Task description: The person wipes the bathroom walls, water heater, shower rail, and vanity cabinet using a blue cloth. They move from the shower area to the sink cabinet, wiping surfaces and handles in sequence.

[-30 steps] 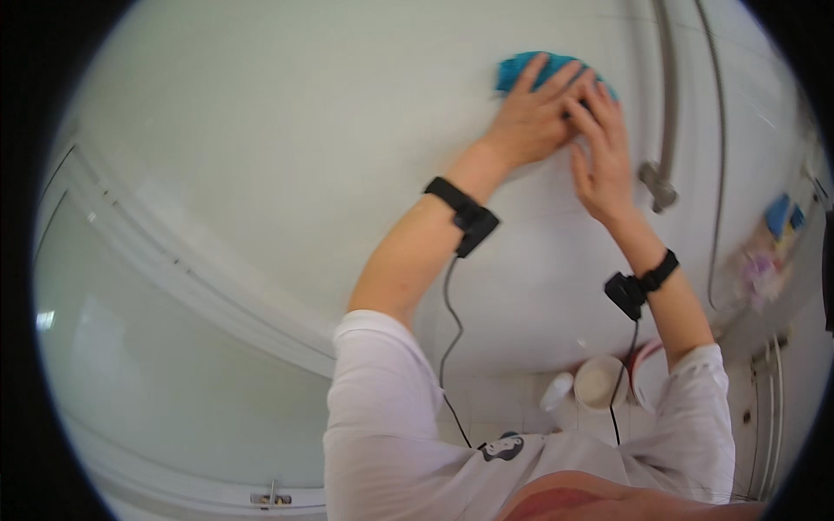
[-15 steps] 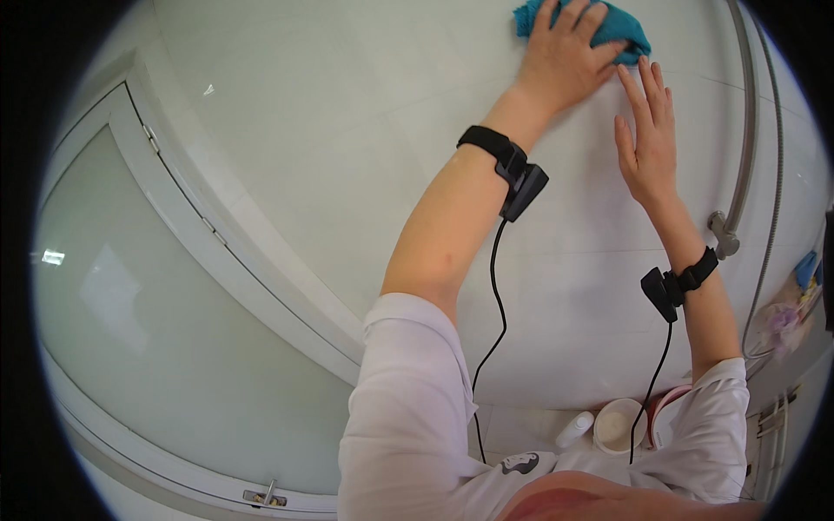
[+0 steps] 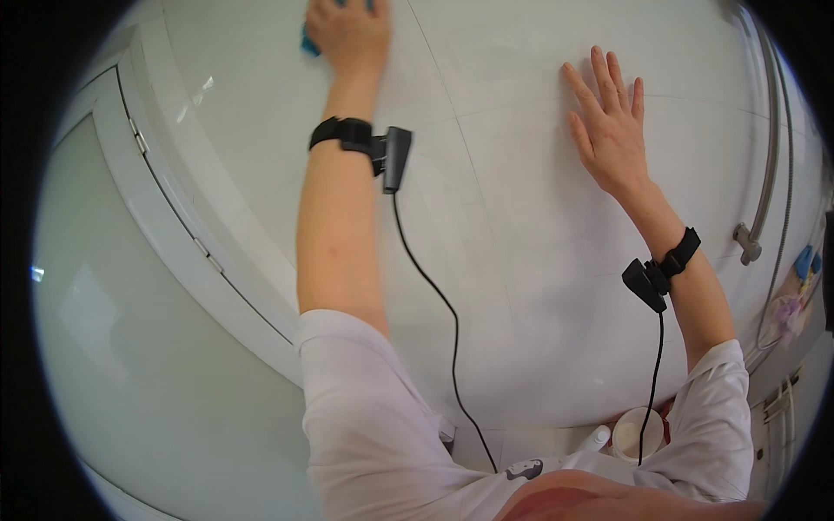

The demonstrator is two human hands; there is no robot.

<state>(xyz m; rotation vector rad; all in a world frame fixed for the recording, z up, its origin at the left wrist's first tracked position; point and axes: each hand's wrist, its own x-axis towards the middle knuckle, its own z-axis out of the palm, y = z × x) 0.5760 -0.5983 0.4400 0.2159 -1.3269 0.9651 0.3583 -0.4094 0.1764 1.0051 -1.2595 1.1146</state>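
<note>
White tiled wall (image 3: 512, 226), person's left hand (image 3: 354, 39) over a blue cloth (image 3: 310, 43), right hand (image 3: 615, 143) free.
Wall fills most of the view, glossy, thin joints; frosted door (image 3: 174, 373) in a white frame down the left side; pale floor (image 3: 476, 445) strip at bottom; metal bar (image 3: 771, 148) and hose (image 3: 789, 165) at far right. Containers, low right: round white bucket (image 3: 616, 438), pale inside, can't tell what it holds; white bottle (image 3: 596, 438) just beside it, contents hidden. Right hand: palm to wall, fingers spread wide, holding nothing; contact unclear. Left hand: top edge crops the fingers, so can't tell if it's clenching the cloth or only pressing. Cloth is at upper left on the wall, mostly covered by that hand.
</note>
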